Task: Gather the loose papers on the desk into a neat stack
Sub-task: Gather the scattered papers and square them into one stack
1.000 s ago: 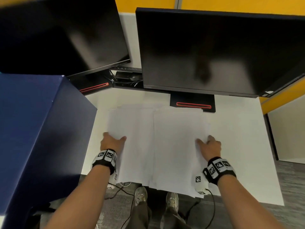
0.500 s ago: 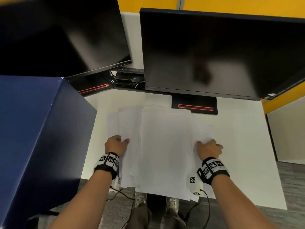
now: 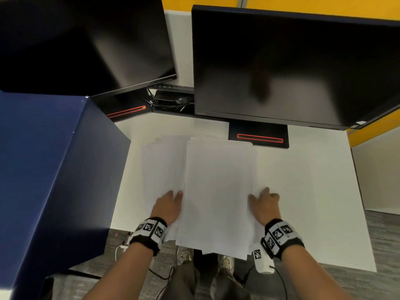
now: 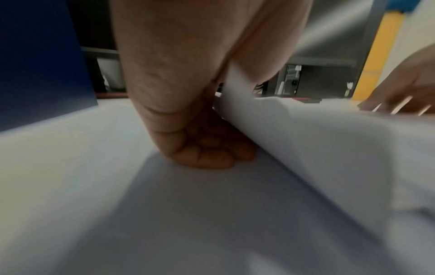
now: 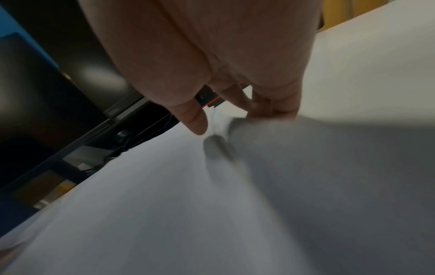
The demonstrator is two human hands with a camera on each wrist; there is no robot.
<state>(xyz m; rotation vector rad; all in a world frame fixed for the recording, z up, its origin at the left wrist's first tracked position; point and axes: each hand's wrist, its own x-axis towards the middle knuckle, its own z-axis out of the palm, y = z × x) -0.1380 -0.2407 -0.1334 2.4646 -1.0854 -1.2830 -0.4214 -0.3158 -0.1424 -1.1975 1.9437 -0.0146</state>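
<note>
Now the left hand (image 3: 167, 205) sits at about 8 o'clock on the white desk (image 3: 303, 191), on the left side of the papers (image 3: 217, 191). From the left wrist view, its fingers (image 4: 207, 148) are curled under and press down on the sheets below, while a raised edge of paper runs up between the thumb and the rest of the hand. So this hand seems to pinch that edge, though the view is blurry.

The right hand (image 3: 265, 204) is at about 4 o'clock, on the right side of the papers. From the right wrist view, its thumb (image 5: 193, 119) points down on top of a sheet and its fingers (image 5: 270, 104) bend down just beside it. The paper bunches up between them, so this hand pinches the papers too.

The papers are plain white and lie in the middle of the desk, between the two hands. They are partly pulled together. One big pile is on top, and more sheets stick out from under it on the left. The top edges do not line up. The near ends hang over the desk edge at 6 o'clock.

Two dark monitors (image 3: 281, 68) stand at 12 o'clock. A blue box (image 3: 47, 169) is at 9 o'clock.
</note>
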